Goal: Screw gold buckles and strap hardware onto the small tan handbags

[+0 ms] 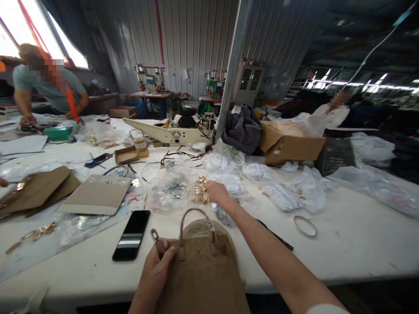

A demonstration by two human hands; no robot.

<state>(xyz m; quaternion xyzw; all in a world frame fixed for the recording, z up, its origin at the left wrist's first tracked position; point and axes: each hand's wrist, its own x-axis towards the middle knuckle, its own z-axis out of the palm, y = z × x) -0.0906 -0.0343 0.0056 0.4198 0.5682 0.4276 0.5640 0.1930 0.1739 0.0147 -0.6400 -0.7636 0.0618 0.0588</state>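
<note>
A brown handbag (203, 279) with a looped handle stands close to me at the table's front edge. My left hand (156, 266) grips its upper left corner, thumb on the front, beside a strap end with a metal buckle (154, 235). My right hand (218, 192) reaches past the bag to a pile of small gold-coloured metal pieces (200, 190) on clear plastic. Its fingertips touch the pile, and whether they pinch a piece is hidden. Left of that pile lie silver pieces (176, 189) in a plastic bag.
A black phone (131, 235) lies left of the handbag. Beyond it are a beige panel (98, 194) and a brown bag piece (41, 189). A metal ring (305, 226) and a dark thin tool (276, 236) lie right. Behind are a cardboard box (294, 147), a cream machine (176, 135) and a post.
</note>
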